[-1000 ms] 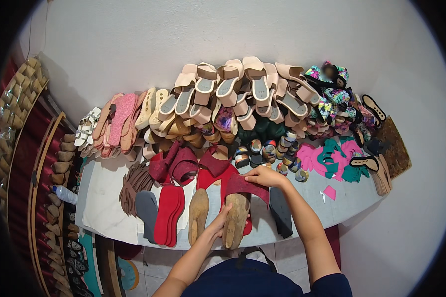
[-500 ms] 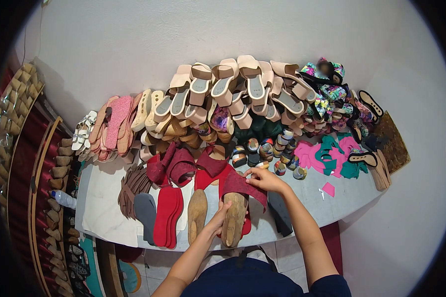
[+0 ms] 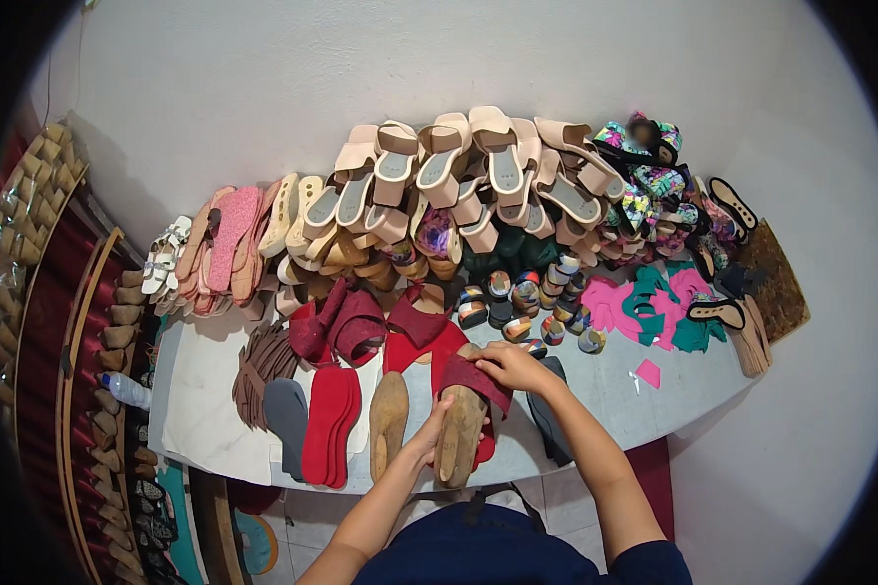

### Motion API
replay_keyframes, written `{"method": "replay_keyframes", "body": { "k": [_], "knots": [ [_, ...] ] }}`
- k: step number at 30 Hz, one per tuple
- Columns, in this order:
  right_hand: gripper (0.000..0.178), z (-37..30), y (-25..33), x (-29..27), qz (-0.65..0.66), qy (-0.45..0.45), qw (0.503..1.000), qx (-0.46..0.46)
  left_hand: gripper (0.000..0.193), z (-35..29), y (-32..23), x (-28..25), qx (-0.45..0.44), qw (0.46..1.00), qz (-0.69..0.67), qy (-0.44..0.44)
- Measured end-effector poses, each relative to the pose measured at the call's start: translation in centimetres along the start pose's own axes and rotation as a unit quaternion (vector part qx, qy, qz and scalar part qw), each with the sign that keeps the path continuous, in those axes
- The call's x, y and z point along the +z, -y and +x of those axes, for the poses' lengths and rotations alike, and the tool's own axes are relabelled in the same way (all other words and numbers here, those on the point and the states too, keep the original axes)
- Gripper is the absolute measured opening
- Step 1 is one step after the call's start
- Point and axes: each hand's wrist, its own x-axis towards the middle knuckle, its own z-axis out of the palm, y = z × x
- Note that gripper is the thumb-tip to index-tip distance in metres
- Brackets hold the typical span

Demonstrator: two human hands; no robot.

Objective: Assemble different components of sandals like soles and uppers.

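Observation:
My left hand is wrapped round the side of a wooden shoe last, its heel end toward me. Over the last's far end lies a dark red shoe upper, one side flaring off to the right. The fingers of my right hand are pinched on the upper's far edge, near the toe of the last. Beside my left hand, a second wooden last rests on the table. Red sole pieces and a grey sole piece lie further left.
Beige heeled sandals are piled along the wall. Multicoloured heel blocks stand in front of them. Pink and teal cut pieces lie at right on the pale table. Dark grey soles sit by my right forearm. Shelves of lasts line the left.
My right hand has shifted slightly nearer, drawing the upper's right side closer against the last. The last has tilted a little in my left hand.

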Motion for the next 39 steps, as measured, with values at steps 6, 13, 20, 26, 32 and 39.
{"method": "replay_keyframes", "body": {
  "k": [6,13,20,26,32,39],
  "knots": [
    [0.021,-0.5,-0.1,1.0,-0.026,-0.062,0.998,-0.002,0.078,-0.2,-0.4,0.8,0.017,1.000,0.003,0.008],
    [0.036,-1.3,-0.4,3.4,-0.118,-0.320,0.940,0.006,0.079,-0.3,-0.9,1.5,0.055,0.996,-0.019,0.065],
    [0.047,-1.8,-1.0,5.7,0.528,-0.225,0.796,0.191,0.081,-0.5,-1.6,2.6,0.056,0.993,-0.032,0.102],
    [0.060,-1.2,-1.5,2.6,0.740,-0.110,0.660,0.065,0.081,-0.3,-1.3,2.7,0.000,0.979,-0.107,0.173],
    [0.051,-1.0,-1.4,3.1,0.695,-0.139,0.695,0.119,0.080,-0.6,-1.3,3.8,0.022,0.981,-0.111,0.159],
    [0.039,-2.5,-0.4,4.9,0.519,-0.246,0.808,0.136,0.085,-0.6,-2.0,3.7,0.053,0.995,-0.034,0.075]
  ]
}}
